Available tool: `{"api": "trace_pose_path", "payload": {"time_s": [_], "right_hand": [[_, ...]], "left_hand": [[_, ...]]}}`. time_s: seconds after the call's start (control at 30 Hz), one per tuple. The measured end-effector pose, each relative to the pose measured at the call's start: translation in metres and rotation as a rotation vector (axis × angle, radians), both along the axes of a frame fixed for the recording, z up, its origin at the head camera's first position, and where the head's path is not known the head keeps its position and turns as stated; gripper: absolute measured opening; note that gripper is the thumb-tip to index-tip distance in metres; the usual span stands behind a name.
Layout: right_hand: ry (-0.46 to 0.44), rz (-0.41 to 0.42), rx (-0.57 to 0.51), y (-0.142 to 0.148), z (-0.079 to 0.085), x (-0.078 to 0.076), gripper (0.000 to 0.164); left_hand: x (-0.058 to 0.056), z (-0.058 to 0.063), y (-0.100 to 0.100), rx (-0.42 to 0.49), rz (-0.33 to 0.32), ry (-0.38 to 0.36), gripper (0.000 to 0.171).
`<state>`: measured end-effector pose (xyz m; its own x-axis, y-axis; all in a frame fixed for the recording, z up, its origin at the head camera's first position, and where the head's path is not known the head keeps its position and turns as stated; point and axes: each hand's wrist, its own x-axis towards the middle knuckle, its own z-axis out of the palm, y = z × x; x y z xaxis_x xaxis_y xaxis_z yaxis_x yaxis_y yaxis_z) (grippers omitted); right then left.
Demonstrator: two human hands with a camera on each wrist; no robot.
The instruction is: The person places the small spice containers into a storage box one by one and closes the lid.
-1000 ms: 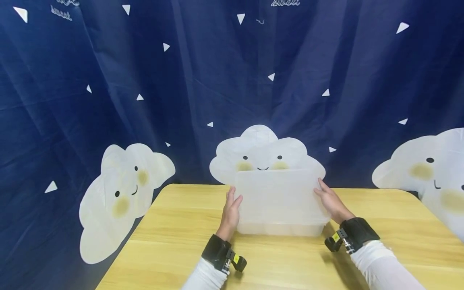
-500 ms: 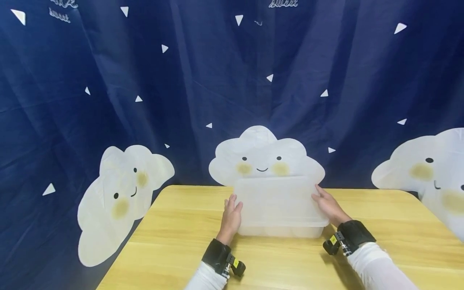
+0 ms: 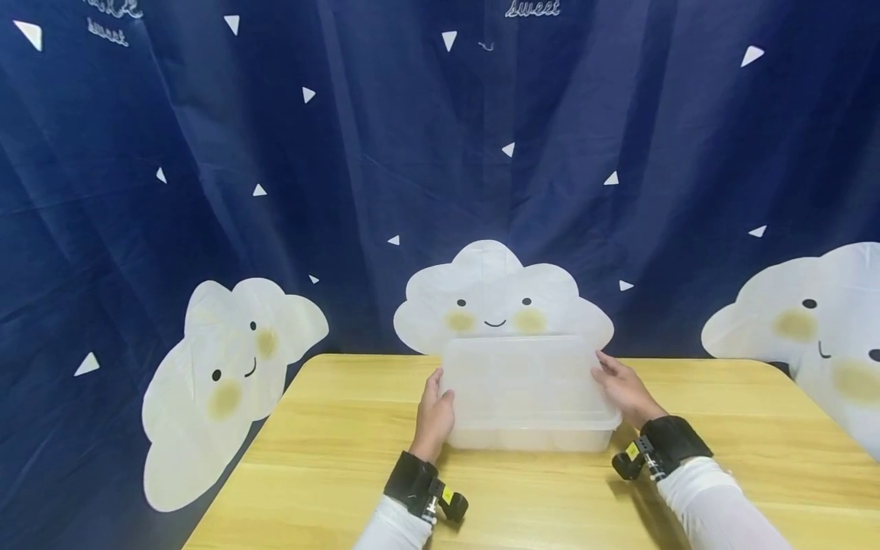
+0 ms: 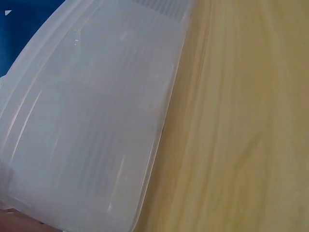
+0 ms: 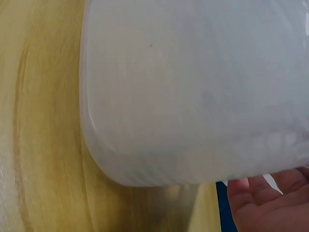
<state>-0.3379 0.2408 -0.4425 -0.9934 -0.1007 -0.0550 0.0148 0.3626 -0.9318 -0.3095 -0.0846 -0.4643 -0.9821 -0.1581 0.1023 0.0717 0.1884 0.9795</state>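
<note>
A translucent white plastic box (image 3: 529, 439) sits on the table in the middle of the head view. Its lid (image 3: 522, 378), of the same cloudy plastic, covers the top. My left hand (image 3: 435, 416) holds the lid's left side, thumb near the edge and fingers along the outside. On the opposite side my right hand (image 3: 627, 393) grips the lid by its right edge. The right wrist view shows those fingers (image 5: 263, 193) right at the rounded side of the plastic. Only a sliver of the left hand shows in the left wrist view. The box's inside is hidden.
The light wooden table (image 3: 330, 473) extends around the box on all sides. Behind its far edge hangs a dark blue curtain (image 3: 357, 176) printed with smiling clouds and white triangles. Both wrists wear black straps with small cameras.
The lid's far edge has come down, uncovering more of the smiling cloud behind it. Both hands have lowered slightly with it. In the last half second they barely move.
</note>
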Motion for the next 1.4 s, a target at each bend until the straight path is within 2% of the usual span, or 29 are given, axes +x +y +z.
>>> {"api": "trace_pose_path", "payload": {"time_s": [0.27,0.5,0.73,0.83,0.9,1.0,1.13,1.2,1.3,1.4], "right_hand": [[-0.005,-0.038,-0.07,-0.003,-0.004,0.003,0.063],[-0.06,-0.014,-0.159,-0.009,-0.013,0.021,0.074],[-0.057,-0.008,-0.266,-0.01,-0.015,0.03,0.076],[-0.062,0.006,-0.271,-0.006,-0.015,0.033,0.083],[-0.065,0.02,-0.253,-0.004,-0.015,0.037,0.085],[-0.049,0.043,-0.209,0.0,-0.014,0.042,0.086],[-0.044,0.069,-0.185,0.004,-0.009,0.042,0.082],[-0.044,0.085,-0.165,0.008,-0.006,0.041,0.079],[-0.043,0.088,-0.099,0.012,-0.002,0.039,0.071],[-0.026,0.085,-0.026,0.016,0.005,0.034,0.063]], "left_hand": [[-0.004,-0.002,0.001,0.071,-0.001,-0.001,0.05],[-0.001,-0.002,0.0,0.111,-0.013,-0.002,0.05],[-0.003,-0.003,-0.005,0.294,-0.067,-0.008,0.051],[-0.001,-0.002,-0.006,0.308,-0.096,-0.028,0.053],[0.002,-0.003,-0.01,0.296,-0.128,-0.044,0.055],[0.004,-0.003,-0.018,0.278,-0.219,-0.065,0.06],[-0.001,0.0,-0.032,0.245,-0.354,-0.073,0.068],[-0.004,0.001,-0.037,0.215,-0.4,-0.072,0.072],[-0.009,0.0,-0.041,0.172,-0.434,-0.066,0.074],[-0.013,-0.002,-0.041,0.168,-0.451,-0.037,0.071]]}}
